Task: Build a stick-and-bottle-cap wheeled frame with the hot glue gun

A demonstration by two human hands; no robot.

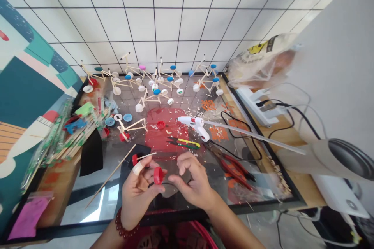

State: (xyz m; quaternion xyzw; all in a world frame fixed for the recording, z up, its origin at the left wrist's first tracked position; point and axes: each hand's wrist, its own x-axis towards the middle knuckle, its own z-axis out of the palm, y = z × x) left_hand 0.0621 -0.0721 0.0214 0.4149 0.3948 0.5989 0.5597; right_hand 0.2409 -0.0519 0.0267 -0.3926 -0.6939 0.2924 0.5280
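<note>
at the lower middle of the frame i have the left hand (140,183) closed on a red bottle cap (158,175), with the thumb at its lower edge and fingers behind. just above that hand's bandaged index finger is a second red cap (134,159) with a thin pale stick (146,155) running rightward from it; i can't tell whether the finger supports it or it lies beyond. the right hand (193,181) sits just right of the cap, thumb and index tips apart, with nothing that i can see between them.

as for progress, the row of stick-and-cap models (157,92) across the upper middle looks built to me: several bicycle-like shapes, most with white wheels and a coloured cap on top. left of centre, a stick frame (134,127) looks only part assembled: i see red at its left end and no wheel at its right. the caps by the left hand are not joined to that frame, so i judge that work unfinished. another loose red cap (161,125) lies near the centre, and blue caps (127,117) wait left of it. a white glue gun (194,123), yellow-and-green snips (184,144) and red-handled pliers (233,169) lie right of centre, untouched by either hand.
</note>
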